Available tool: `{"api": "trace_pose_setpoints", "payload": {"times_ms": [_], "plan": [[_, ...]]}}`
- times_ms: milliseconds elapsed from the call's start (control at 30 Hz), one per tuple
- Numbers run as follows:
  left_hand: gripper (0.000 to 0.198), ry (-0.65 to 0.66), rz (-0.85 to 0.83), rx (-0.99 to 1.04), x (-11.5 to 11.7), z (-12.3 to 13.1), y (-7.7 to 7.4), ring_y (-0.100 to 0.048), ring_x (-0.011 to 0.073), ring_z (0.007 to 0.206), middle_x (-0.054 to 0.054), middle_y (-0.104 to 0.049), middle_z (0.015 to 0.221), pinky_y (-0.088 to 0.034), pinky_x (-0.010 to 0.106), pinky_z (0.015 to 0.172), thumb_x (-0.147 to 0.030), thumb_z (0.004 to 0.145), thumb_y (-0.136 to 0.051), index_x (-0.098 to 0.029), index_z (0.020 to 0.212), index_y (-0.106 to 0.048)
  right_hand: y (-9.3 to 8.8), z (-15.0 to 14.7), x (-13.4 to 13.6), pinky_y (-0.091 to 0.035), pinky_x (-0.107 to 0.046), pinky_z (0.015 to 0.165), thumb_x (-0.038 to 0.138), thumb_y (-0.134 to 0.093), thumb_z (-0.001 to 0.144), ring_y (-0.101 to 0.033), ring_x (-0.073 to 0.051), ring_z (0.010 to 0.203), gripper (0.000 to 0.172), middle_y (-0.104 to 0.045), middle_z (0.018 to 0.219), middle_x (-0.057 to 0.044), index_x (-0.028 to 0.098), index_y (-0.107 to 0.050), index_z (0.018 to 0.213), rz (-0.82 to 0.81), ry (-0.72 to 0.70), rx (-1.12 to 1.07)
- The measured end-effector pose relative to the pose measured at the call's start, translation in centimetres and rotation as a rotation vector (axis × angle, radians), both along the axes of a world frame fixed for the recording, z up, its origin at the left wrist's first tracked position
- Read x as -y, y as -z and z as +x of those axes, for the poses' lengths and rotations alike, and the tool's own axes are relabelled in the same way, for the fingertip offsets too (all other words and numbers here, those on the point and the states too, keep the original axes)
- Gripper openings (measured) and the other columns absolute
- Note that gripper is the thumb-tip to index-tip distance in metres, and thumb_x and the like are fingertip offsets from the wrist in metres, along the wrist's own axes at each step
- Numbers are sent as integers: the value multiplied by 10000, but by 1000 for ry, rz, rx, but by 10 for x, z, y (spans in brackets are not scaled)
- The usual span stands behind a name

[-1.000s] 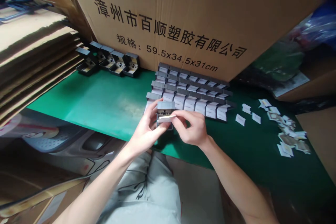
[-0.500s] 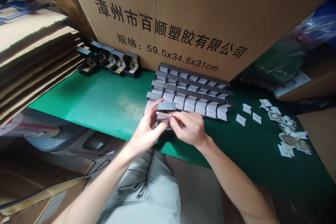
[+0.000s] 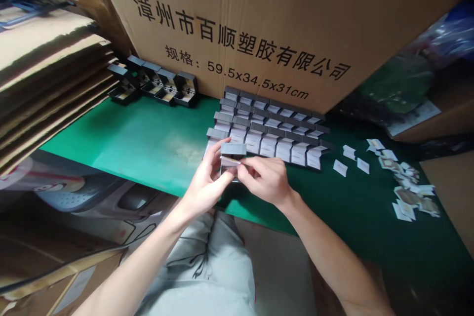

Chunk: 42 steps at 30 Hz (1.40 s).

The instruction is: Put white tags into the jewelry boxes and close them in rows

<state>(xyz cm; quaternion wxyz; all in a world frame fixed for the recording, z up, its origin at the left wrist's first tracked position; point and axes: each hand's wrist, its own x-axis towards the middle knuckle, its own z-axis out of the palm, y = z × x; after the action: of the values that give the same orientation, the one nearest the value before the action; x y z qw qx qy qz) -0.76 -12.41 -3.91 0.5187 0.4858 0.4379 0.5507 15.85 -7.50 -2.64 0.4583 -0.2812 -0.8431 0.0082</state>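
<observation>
In front of me, near the table's front edge, a small dark hinged box (image 3: pixel 233 148) stands with its lid raised. My left hand (image 3: pixel 207 181) is closed around its left side, thumb at the front. A folded white card insert (image 3: pixel 229 162) sits at the mouth of the box, tilted. My right hand (image 3: pixel 264 177) pinches the insert's right edge with thumb and fingertips. The inside of the box is mostly hidden by my fingers. Just behind stand rows of similar open boxes (image 3: pixel 267 146) with white inserts in them.
Several open black boxes (image 3: pixel 169 90) without white inserts stand at the back left. Loose white inserts (image 3: pixel 407 182) lie scattered on the green table (image 3: pixel 148 143) at right. A large carton (image 3: pixel 237 19) walls off the back; stacked cardboard sheets (image 3: pixel 48 79) rise at left.
The white insert has tipped a little and sits slightly lower in the box. Both hands keep nearly the same place, the right one shifting slightly left.
</observation>
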Motion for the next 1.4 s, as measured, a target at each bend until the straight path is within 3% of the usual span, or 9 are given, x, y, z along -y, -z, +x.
{"api": "trace_pose_setpoints", "payload": {"times_ms": [400,800,1033,1133,1300,1400], "plan": [[600,-9,31,-22,-1,0,0,-614,262,1246,101,-626,1362,-501,412,1085,-299,926,-658,-244,1477,-427,0,0,0,-388,-245,469,161,-610,919,-558,-84,434,171,-636,532,45,188,-663,759,-28,-22,8],[601,12,18,15,-1,0,1,-598,261,1279,98,-619,1371,-486,414,1106,-270,921,-650,-248,1476,-420,-3,-3,7,-391,-189,437,242,-630,929,-480,-61,406,226,-604,503,49,184,-680,716,-384,-12,-143],[605,7,28,-6,-1,0,4,-600,268,1276,103,-613,1389,-497,415,1087,-279,926,-647,-253,1484,-416,-12,-4,9,-383,-192,431,266,-612,933,-451,-64,408,277,-550,476,55,181,-670,677,-473,-4,-165],[606,9,35,-17,0,0,3,-592,273,1288,105,-596,1413,-498,420,1087,-284,929,-642,-259,1489,-413,-10,-3,8,-375,-200,436,260,-606,944,-454,-64,410,280,-561,485,53,184,-664,681,-433,1,-141],[604,7,20,-5,-1,-1,3,-593,271,1287,101,-597,1410,-478,431,1116,-304,935,-641,-261,1490,-409,-2,-1,4,-356,-242,462,212,-573,968,-496,-79,433,246,-597,517,36,190,-663,740,-184,-9,-3],[596,5,16,3,-1,-1,3,-614,263,1248,100,-613,1385,-478,434,1114,-278,926,-640,-251,1480,-419,-1,0,3,-369,-246,476,185,-568,964,-531,-85,448,214,-622,543,31,186,-667,774,-131,-29,30]]}}
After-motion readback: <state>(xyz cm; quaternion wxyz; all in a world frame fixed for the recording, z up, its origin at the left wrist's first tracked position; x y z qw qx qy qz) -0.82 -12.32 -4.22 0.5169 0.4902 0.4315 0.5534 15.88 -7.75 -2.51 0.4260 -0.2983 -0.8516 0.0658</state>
